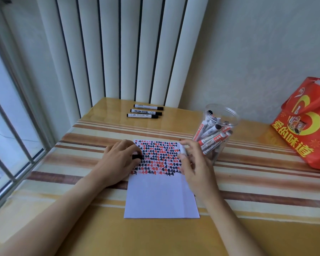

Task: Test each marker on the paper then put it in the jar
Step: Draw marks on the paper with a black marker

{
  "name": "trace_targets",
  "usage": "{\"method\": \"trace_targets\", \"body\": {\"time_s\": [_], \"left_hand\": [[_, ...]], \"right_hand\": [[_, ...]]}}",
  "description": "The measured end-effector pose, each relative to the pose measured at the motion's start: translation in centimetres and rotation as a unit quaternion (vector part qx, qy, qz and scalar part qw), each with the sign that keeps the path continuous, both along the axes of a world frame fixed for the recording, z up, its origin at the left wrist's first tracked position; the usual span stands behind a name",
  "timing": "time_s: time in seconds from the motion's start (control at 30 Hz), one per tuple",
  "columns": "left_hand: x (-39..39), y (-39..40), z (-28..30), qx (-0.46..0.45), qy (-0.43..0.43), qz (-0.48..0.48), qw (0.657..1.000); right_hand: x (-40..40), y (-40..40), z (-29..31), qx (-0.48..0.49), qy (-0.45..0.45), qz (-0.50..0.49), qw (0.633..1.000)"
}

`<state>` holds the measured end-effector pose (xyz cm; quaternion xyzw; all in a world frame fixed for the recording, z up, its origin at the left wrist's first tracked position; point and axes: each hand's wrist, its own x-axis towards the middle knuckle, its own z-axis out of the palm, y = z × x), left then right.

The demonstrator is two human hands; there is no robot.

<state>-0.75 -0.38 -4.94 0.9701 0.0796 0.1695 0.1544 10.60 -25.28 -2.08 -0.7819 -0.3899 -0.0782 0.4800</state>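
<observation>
A white sheet of paper (161,196) lies on the table, its upper half filled with rows of black and red marks. My left hand (118,157) rests on the paper's left edge and pinches a black marker cap (136,156). At the paper's right edge, my right hand (194,167) grips a white marker body (183,150); its tip is hidden by my fingers. A clear plastic jar (220,115) stands just right of the paper and holds several red and black markers. Three black-capped white markers (146,112) lie side by side at the table's far edge.
A red printed bag (307,130) stands at the right end of the striped table (248,182). Vertical white blinds (127,52) hang behind the table. A barred window (7,126) runs along the left side.
</observation>
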Motion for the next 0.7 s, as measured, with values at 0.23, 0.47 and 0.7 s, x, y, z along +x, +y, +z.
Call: {"method": "trace_targets", "body": {"time_s": [0.23,0.47,0.7], "left_hand": [[-1.0,0.6,-0.1,0.003,0.103,0.017,0.994],[-1.0,0.5,-0.2,0.021,0.118,0.015,0.993],[-0.8,0.4,-0.2,0.022,0.120,0.014,0.992]], "right_hand": [[0.5,-0.4,0.6,0.193,0.388,0.071,0.899],[-0.3,-0.1,0.3,0.123,0.314,0.083,0.938],[-0.2,-0.6,0.2,0.079,0.330,0.075,0.938]]}}
